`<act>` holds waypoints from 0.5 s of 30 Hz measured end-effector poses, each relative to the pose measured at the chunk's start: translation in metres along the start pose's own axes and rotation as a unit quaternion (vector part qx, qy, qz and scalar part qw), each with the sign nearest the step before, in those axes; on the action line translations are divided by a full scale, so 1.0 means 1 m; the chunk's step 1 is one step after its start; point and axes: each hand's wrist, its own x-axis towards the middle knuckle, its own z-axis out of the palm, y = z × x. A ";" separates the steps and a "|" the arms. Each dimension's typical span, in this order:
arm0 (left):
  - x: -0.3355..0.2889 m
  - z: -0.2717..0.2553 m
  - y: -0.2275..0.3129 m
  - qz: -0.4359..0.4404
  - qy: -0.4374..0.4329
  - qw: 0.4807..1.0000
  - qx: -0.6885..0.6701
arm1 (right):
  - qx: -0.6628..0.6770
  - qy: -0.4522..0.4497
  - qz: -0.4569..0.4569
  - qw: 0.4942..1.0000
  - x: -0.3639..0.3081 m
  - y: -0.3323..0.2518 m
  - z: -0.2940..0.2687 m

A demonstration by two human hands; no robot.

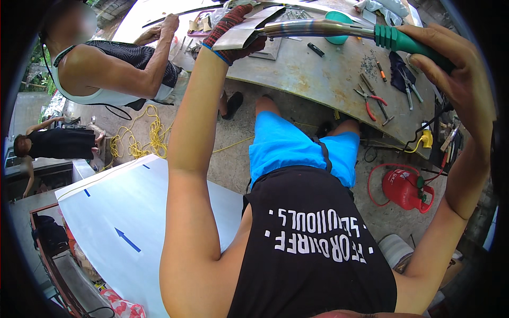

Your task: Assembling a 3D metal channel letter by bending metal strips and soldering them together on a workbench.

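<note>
My left hand, in a red and black knit glove with a blue cuff, is closed around a bent piece of shiny sheet metal. From the right, my right hand is bare and wrapped round the green ribbed handle of a gas torch. The torch's heat-tinted metal tube reaches left over the table, and its end is close to the sheet metal. Whether the two touch, I cannot tell, and no flame shows.
The worktable bears pliers, a hammer, a black lighter-sized object and a green bowl. A person works at its left. Yellow cord, a red gas cylinder and a white panel are below.
</note>
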 end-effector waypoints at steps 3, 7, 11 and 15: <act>0.000 0.001 0.002 -0.013 -0.041 0.999 -0.002 | 0.008 0.015 -0.023 1.000 -0.001 0.003 0.002; 0.001 0.004 0.001 -0.001 0.012 1.000 -0.006 | 0.018 0.034 -0.054 0.998 -0.001 0.005 0.007; 0.000 0.002 0.001 0.021 0.051 0.997 0.046 | 0.018 0.026 -0.047 0.998 -0.004 0.007 0.005; 0.001 -0.006 0.003 -0.023 -0.096 0.995 -0.029 | 0.013 0.001 -0.018 1.000 -0.002 0.004 -0.001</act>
